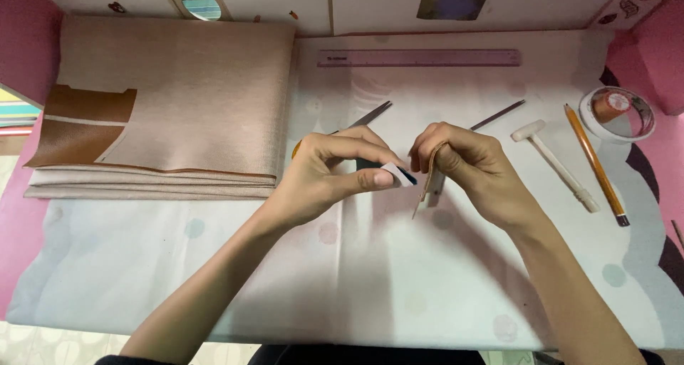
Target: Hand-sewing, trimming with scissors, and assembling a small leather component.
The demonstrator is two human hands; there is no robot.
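Left hand pinched shut on small pale tab with dark tip, thumb over forefinger; what tab is, unclear. Right hand curled closed around narrow tan leather strip, held on edge above white desk, upper end hidden in fingers. Both held mid-desk, tab almost touching strip. Scissors mostly hidden behind left hand; thin metal rod partly behind right. Stack of folded pinkish fabric with brown leather patch at left. Small white mallet, orange pencil, tape roll, lilac ruler beyond.
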